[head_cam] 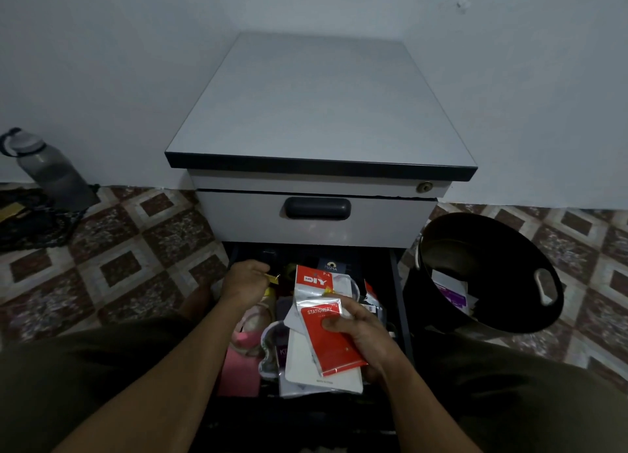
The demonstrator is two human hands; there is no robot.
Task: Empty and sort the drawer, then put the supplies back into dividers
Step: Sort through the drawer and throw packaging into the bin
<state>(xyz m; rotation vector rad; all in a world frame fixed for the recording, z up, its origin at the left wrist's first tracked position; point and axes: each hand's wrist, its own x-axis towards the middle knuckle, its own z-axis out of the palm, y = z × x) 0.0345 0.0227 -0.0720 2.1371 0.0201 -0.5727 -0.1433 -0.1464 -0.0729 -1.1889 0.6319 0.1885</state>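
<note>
The right hand [365,337] grips a stack of packets [331,347], the top ones red and marked STATIONERY and DIY, above the open lower drawer [397,282]. The left hand [245,282] pinches a small yellow item [273,278] over the drawer's left rear. The drawer holds loose supplies: a pink pad [238,378], clear packets and dark boxes. To the right, a black bin [503,245] contains paper scraps [452,293]. The upper drawer [373,218] of the cabinet [316,106] is closed.
</note>
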